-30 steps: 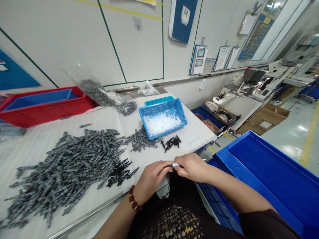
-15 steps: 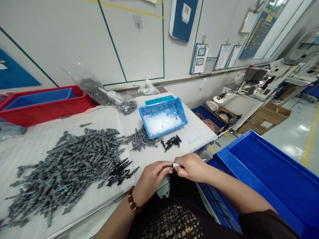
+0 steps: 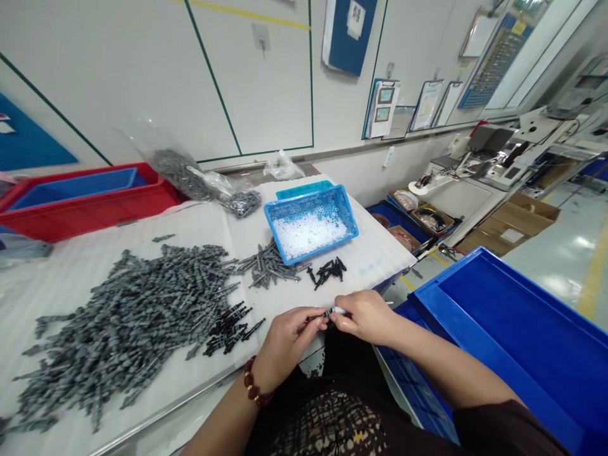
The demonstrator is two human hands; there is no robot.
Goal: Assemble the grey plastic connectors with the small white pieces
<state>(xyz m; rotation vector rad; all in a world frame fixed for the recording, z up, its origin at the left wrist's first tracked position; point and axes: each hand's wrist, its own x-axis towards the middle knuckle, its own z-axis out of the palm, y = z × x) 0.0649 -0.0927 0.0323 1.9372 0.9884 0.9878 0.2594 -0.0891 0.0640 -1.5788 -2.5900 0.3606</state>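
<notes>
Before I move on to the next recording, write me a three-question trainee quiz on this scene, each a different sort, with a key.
1. True or false: a blue bin sits inside the red bin.

2. What colour is the tray that holds the small white pieces?
A) red
B) blue
C) yellow

3. Which of the person's hands grips the slim white item, and what does the other hold?

Key
1. True.
2. B.
3. The right hand grips it; the left hand holds a dark part.
</notes>
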